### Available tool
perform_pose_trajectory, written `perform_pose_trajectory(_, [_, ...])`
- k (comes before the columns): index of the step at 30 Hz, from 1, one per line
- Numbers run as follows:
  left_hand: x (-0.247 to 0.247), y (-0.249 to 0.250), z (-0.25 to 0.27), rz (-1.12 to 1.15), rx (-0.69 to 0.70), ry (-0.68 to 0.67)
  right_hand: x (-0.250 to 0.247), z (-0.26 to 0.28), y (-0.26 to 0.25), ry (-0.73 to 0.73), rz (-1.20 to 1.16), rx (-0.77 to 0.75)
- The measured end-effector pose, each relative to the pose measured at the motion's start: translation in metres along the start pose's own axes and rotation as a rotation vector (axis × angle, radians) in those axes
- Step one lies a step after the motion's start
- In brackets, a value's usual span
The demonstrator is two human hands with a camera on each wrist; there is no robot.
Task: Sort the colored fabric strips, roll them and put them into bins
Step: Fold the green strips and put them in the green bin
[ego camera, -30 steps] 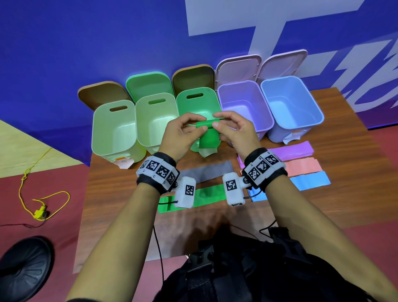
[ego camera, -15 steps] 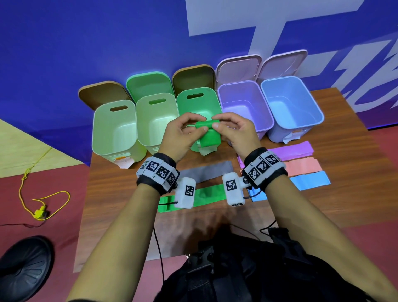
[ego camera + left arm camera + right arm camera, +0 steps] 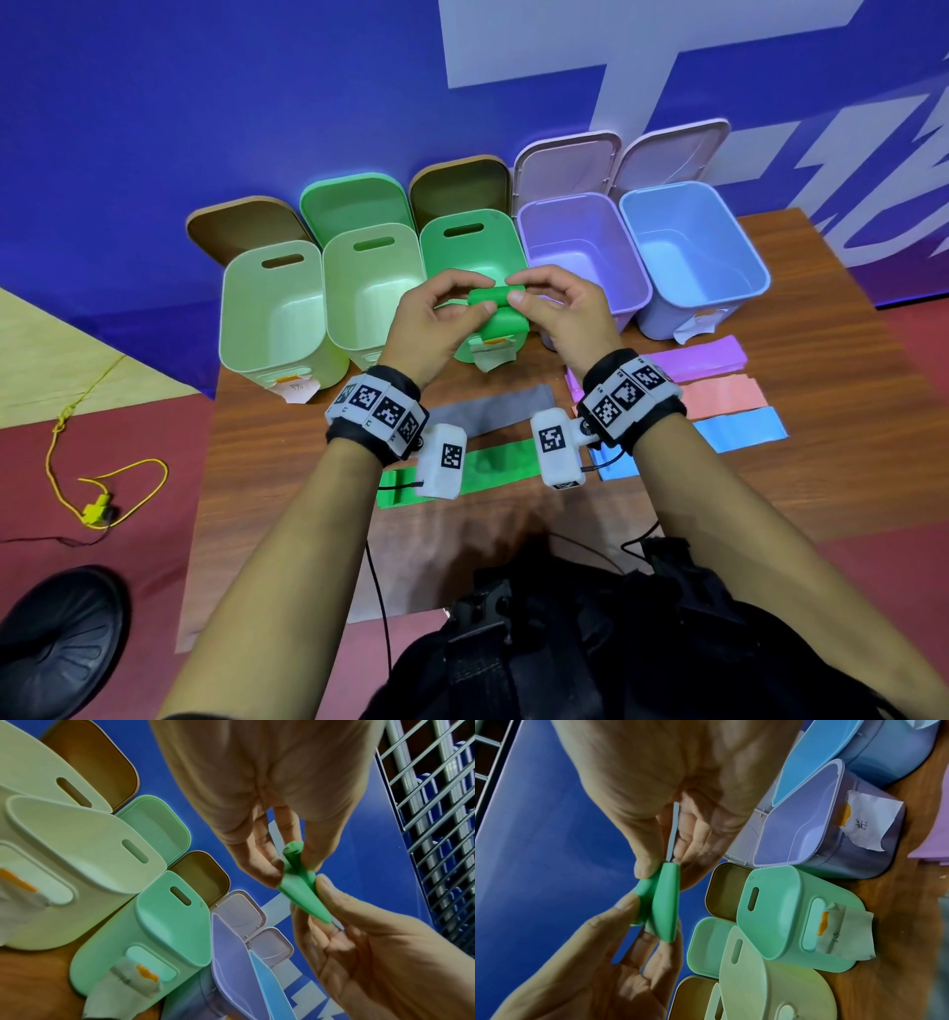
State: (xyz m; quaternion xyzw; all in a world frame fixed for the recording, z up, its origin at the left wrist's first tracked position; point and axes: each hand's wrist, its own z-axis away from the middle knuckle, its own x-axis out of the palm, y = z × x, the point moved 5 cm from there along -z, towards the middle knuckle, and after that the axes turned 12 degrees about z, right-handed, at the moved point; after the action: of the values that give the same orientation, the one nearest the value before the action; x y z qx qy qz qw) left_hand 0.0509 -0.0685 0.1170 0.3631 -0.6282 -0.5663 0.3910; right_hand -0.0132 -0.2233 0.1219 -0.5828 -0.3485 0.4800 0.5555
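Note:
Both hands hold a green fabric strip [image 3: 490,299] in the air, just in front of the green bin [image 3: 470,246]. Most of the strip is wound into a tight roll, and a short tail [image 3: 506,329] hangs below it. My left hand [image 3: 464,303] pinches the roll's left end between thumb and fingers. My right hand [image 3: 519,292] pinches the right end. The left wrist view shows the roll [image 3: 303,888] end-on between both hands' fingertips. In the right wrist view the roll [image 3: 666,902] is pinched the same way.
Five open bins line the table's back: pale green [image 3: 272,308], light green [image 3: 369,288], green, purple [image 3: 580,246] and blue [image 3: 693,241]. Flat strips lie on the wooden table: grey [image 3: 493,411], green [image 3: 493,462], purple [image 3: 693,354], pink [image 3: 724,398], blue [image 3: 739,429].
The hanging tail of the green strip has grown shorter as the roll has been wound up. Both hands have stayed in about the same place.

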Motion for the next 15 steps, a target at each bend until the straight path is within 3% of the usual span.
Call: perform_pose_trajectory(15, [-0.0018, -0.0002, 0.0005, 0.015, -0.019, 0.023, -0.0015, -0.001, 0.0006, -0.017, -0.012, -0.001])
